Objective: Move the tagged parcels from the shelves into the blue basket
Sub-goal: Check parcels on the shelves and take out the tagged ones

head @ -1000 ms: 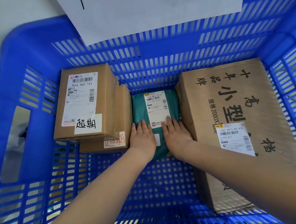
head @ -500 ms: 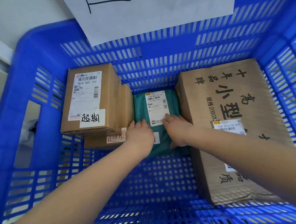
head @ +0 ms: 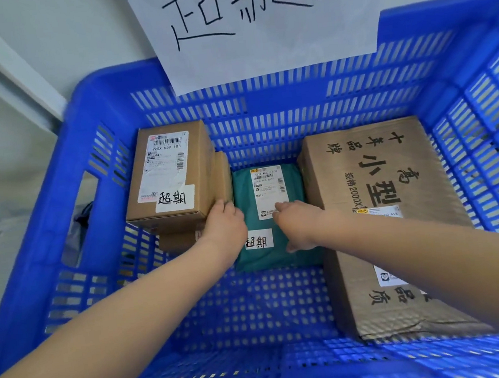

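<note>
The teal parcel (head: 268, 217), a soft bag with a white shipping label and a small handwritten tag, lies flat on the floor of the blue basket (head: 280, 114), wedged between a small brown box (head: 168, 175) stacked on a lower box (head: 221, 179) on the left and a large cardboard carton (head: 382, 205) on the right. The left hand (head: 225, 222) rests loosely curled at the parcel's left edge beside the stacked boxes, and the right hand (head: 299, 223) lies on the parcel with fingers relaxed, gripping nothing. A handwritten paper sign (head: 264, 21) hangs over the basket's far wall.
</note>
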